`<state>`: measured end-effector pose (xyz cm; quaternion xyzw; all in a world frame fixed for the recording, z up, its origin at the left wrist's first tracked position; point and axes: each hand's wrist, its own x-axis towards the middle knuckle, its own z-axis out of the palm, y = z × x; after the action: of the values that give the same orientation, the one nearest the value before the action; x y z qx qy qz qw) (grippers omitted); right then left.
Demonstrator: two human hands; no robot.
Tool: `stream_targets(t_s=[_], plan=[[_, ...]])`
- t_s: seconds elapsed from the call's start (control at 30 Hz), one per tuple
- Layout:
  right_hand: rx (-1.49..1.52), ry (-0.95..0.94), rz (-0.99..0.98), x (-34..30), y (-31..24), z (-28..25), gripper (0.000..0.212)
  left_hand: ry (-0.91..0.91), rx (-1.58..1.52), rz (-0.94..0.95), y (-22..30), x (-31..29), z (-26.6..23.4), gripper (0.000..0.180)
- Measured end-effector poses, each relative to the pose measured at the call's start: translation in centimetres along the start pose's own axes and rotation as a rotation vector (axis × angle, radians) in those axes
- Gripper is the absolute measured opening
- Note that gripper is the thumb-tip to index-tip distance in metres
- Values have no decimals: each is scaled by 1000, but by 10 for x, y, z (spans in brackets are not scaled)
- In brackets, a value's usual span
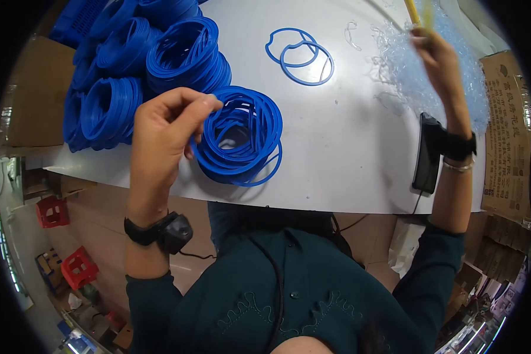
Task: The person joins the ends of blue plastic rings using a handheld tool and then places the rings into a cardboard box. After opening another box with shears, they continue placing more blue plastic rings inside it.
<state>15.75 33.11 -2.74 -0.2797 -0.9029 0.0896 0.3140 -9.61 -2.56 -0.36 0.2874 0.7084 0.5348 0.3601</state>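
Note:
My left hand [170, 121] is closed at the left side of a loose pile of blue plastic rings [242, 130] near the table's front edge. Its thumb and forefinger pinch together at the rim of a ring, and the curled fingers hide part of it. Over at the far right, my right hand [439, 62] is raised by a heap of clear plastic scraps [395, 59]. Blurred by motion, its fingers close around a yellow tool [415, 13] whose kind I cannot make out. Two single blue rings [305, 82] lie overlapping at the back middle of the table.
Several bundles of blue rings [183, 56] are stacked at the left beside a cardboard box [38, 94]. A black phone [426, 159] with a cable lies near the right edge, by a printed carton [507, 130]. Red stools [79, 267] stand on the floor at left.

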Motion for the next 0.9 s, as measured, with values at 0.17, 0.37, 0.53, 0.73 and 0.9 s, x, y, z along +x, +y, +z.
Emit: stream_targets(t_s=[0.17, 0.37, 0.53, 0.73, 0.9], plan=[[79, -504, 230, 15, -104, 66, 24, 149, 425, 353, -24, 14, 9, 14], [104, -502, 222, 5, -102, 94, 27, 287, 688, 585, -18, 4, 17, 10], [139, -483, 260, -7, -102, 76, 22, 187, 506, 555, -3, -1, 33, 13], [254, -236, 63, -37, -146, 16, 12, 57, 191, 491, 0, -2, 71, 21], [579, -168, 178, -81, -172, -18, 13, -254, -86, 107, 19, -11, 77, 24]])
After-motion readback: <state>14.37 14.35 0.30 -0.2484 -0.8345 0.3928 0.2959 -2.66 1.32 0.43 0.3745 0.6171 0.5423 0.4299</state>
